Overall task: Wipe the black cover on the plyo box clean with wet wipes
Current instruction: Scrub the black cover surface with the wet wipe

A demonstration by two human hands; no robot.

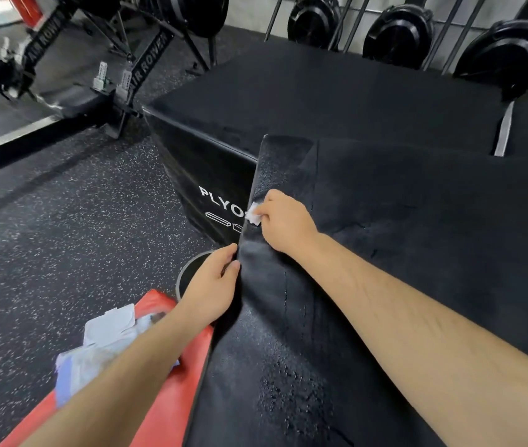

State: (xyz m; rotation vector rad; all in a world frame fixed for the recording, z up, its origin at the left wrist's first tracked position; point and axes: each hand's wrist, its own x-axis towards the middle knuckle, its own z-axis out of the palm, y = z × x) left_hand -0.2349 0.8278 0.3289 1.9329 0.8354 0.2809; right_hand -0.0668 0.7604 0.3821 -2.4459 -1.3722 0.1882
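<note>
Right hand (283,221) pinches a balled-up wet wipe (254,215) against the black cover (385,237); left hand (212,287) grips the cover's edge just below.

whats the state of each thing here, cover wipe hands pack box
black cover, spread out, hides part of the plyo box, looks damp in patches
wet wipe, crumpled, pressed on the cover's edge
right hand, grips the wipe
left hand, holds the cover's edge
pack of wipes, flap open, lying on the red mat
</note>
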